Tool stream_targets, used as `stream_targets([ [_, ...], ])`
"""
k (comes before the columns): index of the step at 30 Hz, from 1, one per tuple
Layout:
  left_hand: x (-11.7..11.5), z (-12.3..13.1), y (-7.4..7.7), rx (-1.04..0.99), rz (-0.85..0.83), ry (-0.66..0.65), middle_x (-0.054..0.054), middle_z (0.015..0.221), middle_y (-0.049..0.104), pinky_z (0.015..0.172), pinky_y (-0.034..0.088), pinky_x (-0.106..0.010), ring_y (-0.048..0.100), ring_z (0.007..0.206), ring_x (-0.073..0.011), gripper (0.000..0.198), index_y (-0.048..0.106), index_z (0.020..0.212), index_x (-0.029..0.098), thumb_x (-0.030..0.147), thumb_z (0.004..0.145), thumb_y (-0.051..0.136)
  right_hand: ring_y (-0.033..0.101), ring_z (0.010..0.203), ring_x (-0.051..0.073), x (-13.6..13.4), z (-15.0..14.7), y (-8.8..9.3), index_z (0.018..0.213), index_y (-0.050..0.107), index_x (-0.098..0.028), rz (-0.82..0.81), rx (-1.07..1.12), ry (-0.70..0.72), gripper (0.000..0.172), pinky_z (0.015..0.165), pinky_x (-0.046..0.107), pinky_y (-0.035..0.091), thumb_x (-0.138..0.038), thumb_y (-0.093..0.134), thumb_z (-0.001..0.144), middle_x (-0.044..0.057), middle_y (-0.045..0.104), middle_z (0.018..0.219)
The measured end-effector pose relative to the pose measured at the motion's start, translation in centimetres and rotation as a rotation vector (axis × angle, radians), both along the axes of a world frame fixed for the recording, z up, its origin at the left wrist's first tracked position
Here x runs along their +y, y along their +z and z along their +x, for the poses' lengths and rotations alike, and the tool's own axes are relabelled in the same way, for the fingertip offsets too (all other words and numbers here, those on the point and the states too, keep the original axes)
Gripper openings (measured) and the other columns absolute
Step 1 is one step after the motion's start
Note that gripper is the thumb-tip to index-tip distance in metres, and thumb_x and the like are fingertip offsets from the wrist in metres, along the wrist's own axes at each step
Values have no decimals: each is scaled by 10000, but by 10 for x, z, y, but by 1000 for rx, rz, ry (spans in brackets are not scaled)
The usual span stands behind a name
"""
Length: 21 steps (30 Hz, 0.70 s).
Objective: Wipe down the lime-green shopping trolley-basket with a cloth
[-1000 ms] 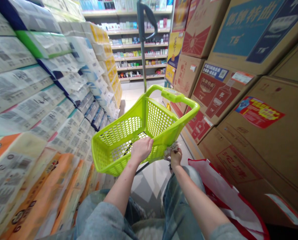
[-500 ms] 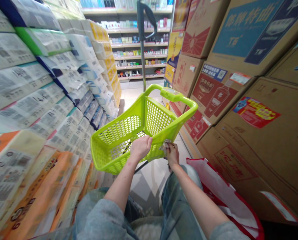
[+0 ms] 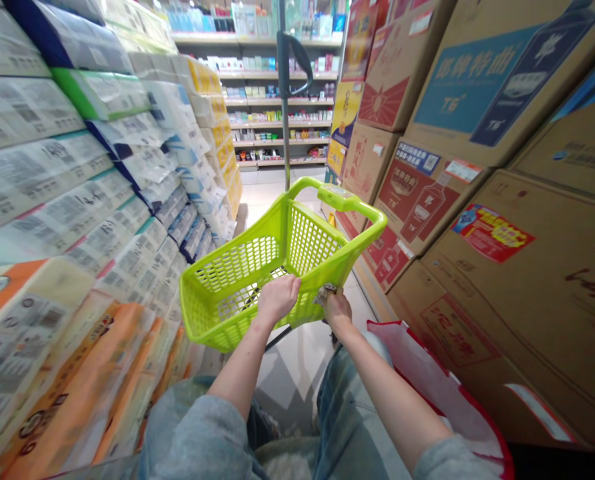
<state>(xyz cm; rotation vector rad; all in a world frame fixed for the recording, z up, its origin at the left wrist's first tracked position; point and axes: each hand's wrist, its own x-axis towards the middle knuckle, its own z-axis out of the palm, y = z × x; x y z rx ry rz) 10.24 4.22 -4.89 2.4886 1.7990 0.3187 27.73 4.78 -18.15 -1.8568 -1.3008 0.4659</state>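
The left hand [image 3: 278,297] clamps the basket [image 3: 304,305] ahead by its near rim [image 3: 322,268]; beside it, the right hand [image 3: 339,309] pinches a cloth [image 3: 323,292] against the side, apparently wiping. The next stroke calls for steady bracing.

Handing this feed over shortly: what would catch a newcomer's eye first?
Probably the lime-green basket at centre, the left hand gripping its near edge and the right hand holding a greyish cloth at its side. Next, the printed cartons stacked along the right, then the red-edged bag at lower right.
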Motion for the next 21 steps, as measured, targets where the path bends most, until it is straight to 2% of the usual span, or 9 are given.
stream_targets([
  [5, -4, 1, 2, -1, -21, 21, -38, 950, 670, 707, 402, -263, 617, 884, -173, 437, 573, 881, 218, 414, 959, 190, 573, 626, 190, -4, -3, 14, 660, 619, -210, -47, 85, -31, 60, 586, 295, 366, -206, 566, 688, 76, 645, 706],
  [7, -7, 1, 2, -3, -34, 32, -36, 945, 669, 714, 405, -259, 615, 890, -170, 437, 576, 886, 219, 422, 957, 196, 573, 613, 189, -3, 1, 17, 618, 617, -210, -52, 136, -28, 42, 578, 286, 371, -219, 597, 654, 58, 635, 638],
  [11, -9, 0, 2, -12, -42, 36, -36, 937, 665, 722, 412, -259, 614, 895, -172, 456, 586, 893, 222, 432, 956, 186, 550, 533, 179, -4, 8, 17, 566, 616, -191, -35, 265, -22, 129, 506, 258, 371, -279, 568, 647, 21, 581, 487],
  [13, -9, 0, 2, -16, -42, 39, -39, 943, 664, 725, 414, -261, 613, 897, -174, 463, 587, 896, 222, 435, 956, 181, 548, 527, 174, -6, 7, 21, 614, 637, -166, -18, 327, -29, 208, 486, 253, 382, -316, 512, 684, 27, 599, 511],
  [17, -10, 3, 1, -22, -49, 37, -41, 958, 663, 720, 416, -260, 613, 893, -175, 462, 580, 895, 215, 432, 956, 177, 554, 597, 165, -6, -1, 49, 739, 673, -124, 196, 501, -122, 305, 532, 254, 428, -366, 489, 715, 62, 662, 665],
  [19, -10, 6, 1, -30, -42, 23, -43, 948, 664, 726, 419, -263, 615, 888, -175, 458, 578, 890, 213, 426, 957, 177, 567, 671, 175, -5, -3, 68, 786, 685, -117, 340, 502, -146, 324, 595, 264, 450, -381, 510, 723, 82, 677, 759],
  [21, -9, 8, 1, -47, -36, 5, -47, 942, 667, 745, 424, -269, 616, 890, -177, 466, 581, 892, 212, 429, 956, 174, 578, 746, 183, -3, -3, 82, 857, 692, -115, 409, 470, -129, 343, 665, 275, 462, -382, 511, 743, 95, 679, 850],
])
